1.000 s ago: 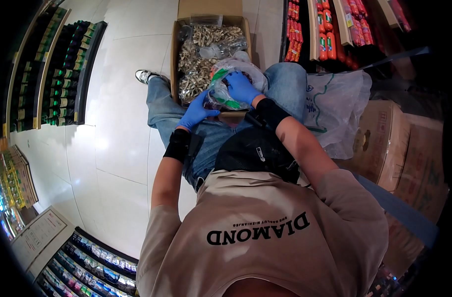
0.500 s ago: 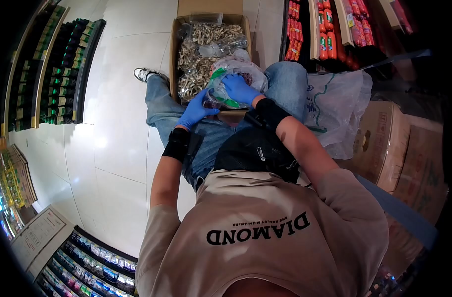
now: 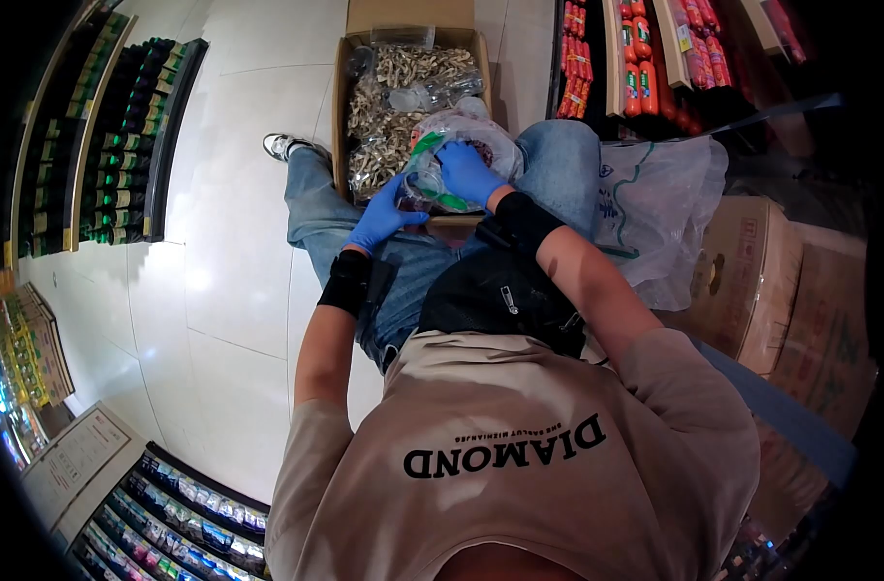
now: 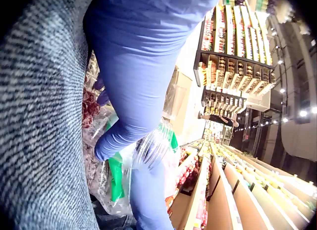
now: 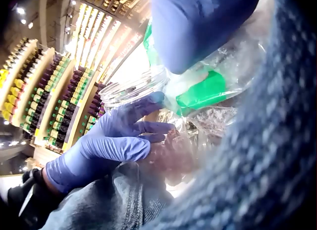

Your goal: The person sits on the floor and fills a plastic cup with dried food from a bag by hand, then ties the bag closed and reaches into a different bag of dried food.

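Observation:
A clear plastic bag with green print (image 3: 495, 140) lies open over the near end of a cardboard box (image 3: 342, 116), between the person's knees. Dark red wrinkled pieces (image 4: 90, 109) show in it. The blue-gloved left hand (image 3: 379, 221) grips a clear plastic jar (image 5: 131, 89) with a ridged rim beside the bag, thumb and fingers on either side. Through the bag's mouth reaches the gloved right hand (image 3: 469, 176); its fingertips are hidden among bag and contents. In the left wrist view, the jar overlaps the right hand (image 4: 148, 193).
Dried mushroom-like pieces (image 3: 388, 136) fill the box, with clear plastic jars (image 3: 432, 95) on top. Another plastic bag (image 3: 660, 208) lies right of the knee, by stacked cartons (image 3: 742, 276). Shelves of bottles (image 3: 137, 145) stand left, shelves of red sausages (image 3: 640, 68) right.
The right hand has shifted slightly left in the bag, and more of the dark red contents shows to its right. The left hand stays nearly in place.

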Demonstrator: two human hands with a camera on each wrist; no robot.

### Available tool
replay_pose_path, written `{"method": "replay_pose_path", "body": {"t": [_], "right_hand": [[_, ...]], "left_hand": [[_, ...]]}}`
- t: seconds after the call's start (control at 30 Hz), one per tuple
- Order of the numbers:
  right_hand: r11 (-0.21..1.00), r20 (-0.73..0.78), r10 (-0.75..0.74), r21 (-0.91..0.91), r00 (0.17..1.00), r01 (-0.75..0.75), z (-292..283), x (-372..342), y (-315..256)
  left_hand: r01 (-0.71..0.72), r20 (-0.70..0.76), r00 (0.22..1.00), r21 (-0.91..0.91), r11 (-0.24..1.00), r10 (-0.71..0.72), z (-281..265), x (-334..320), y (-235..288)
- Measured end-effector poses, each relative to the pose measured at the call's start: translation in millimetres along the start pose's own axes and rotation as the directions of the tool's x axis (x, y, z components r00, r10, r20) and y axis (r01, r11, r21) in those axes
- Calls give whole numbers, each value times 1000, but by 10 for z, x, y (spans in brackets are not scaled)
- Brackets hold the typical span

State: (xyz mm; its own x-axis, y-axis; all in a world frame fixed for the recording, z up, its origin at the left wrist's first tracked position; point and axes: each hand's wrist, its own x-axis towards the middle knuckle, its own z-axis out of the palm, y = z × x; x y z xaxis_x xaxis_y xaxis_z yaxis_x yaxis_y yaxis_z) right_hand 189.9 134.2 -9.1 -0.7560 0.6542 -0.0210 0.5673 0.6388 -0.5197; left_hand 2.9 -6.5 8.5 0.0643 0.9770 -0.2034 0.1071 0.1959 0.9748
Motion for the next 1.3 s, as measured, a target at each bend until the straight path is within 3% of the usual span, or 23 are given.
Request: {"method": "replay_pose_path", "body": {"t": [0.07,0.2,0.27,0.3,0.4,0.47,0.6,0.8,1.0,1.03,1.07,1.2,1.27,1.3], "right_hand": [[998,-61,-59,-35,996,57,37,-5,39],[998,-85,-36,43,996,39,70,42,98],[986,-239,-160,-83,958,144,107,43,121],[986,-239,-160,-83,958,144,58,31,80],[994,-156,-33,-107,987,17,-45,-8,16],[999,-142,33,-2,989,-34,-49,-5,43],[1000,-132,5,-5,991,-6,19,6,106],[993,-319,-100,33,942,117,109,-4,178],[994,-336,-58,69,940,86,4,-8,58],[982,-261,59,188,963,-9,-21,-14,24],[948,-171,167,298,971,-111,-44,-14,-13],[840,-82,268,508,960,-191,-51,-30,126],[455,159,381,825,911,-335,-144,-39,151],[456,160,381,825,911,-335,-215,-43,125]], "left_hand": [[5,1,1000,5,1000,-5,0,3,12],[15,-2,1000,21,1000,-15,-1,-9,36],[19,-2,1000,24,1000,-19,-1,-9,48],[19,-5,1000,28,999,-18,-1,-8,39],[9,-4,1000,31,999,-9,-1,-1,9],[0,-1,1000,32,1000,0,-5,1,-15],[14,-3,1000,-8,1000,-14,-7,16,-93],[9,-2,1000,13,1000,-9,-9,11,-64],[18,-15,1000,25,1000,-18,-2,6,-38],[10,-13,1000,12,1000,-10,-3,10,-35],[11,-14,1000,13,1000,-11,-6,4,-33],[26,-10,1000,8,1000,-26,2,-10,44],[9,-12,1000,4,1000,-9,4,-8,45],[18,-10,1000,4,1000,-18,2,-10,40]]}}
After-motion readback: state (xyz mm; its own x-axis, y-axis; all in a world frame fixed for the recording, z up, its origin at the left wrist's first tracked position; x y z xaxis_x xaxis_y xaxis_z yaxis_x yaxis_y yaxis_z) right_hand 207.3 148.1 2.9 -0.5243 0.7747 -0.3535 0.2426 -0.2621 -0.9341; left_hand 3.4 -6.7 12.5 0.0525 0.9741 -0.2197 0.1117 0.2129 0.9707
